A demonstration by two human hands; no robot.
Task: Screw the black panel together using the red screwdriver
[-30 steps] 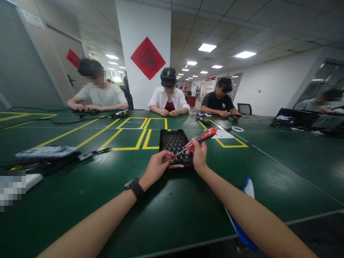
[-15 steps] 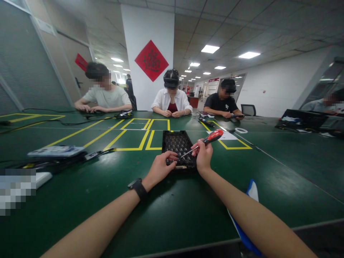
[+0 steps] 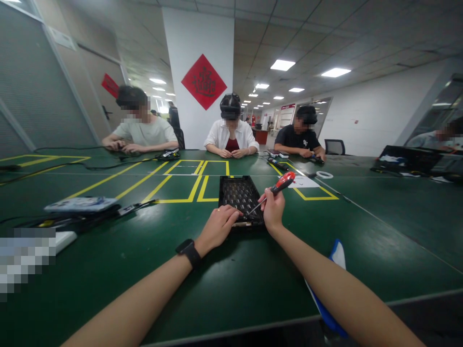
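On the green table in front of me lies a shallow black tray-like case (image 3: 238, 192), its floor covered with rows of small shiny marks. My right hand (image 3: 272, 208) grips a screwdriver (image 3: 284, 182) with a red and black handle. Its shaft slants down to the left, and the tip is inside the near end of the case. My left hand (image 3: 220, 224) rests over the case's near left corner, fingers and thumb drawn together close to the tip. Anything between those fingers is too small or hidden to make out. A pale strip shows at the case's near end.
Left on the table (image 3: 173, 289) sits a pale blue-white box (image 3: 81, 204) on black cables. Yellow tape (image 3: 173, 200) marks the tabletop. Beyond the screwdriver are a white sheet (image 3: 304, 181) and a tape roll (image 3: 324, 175). Several people sit opposite. A blue-white object (image 3: 338, 255) lies beside my right forearm.
My left fingers have closed together and turned further over the case. The screwdriver's handle has shifted slightly left, and its tip has moved a little right and lower.
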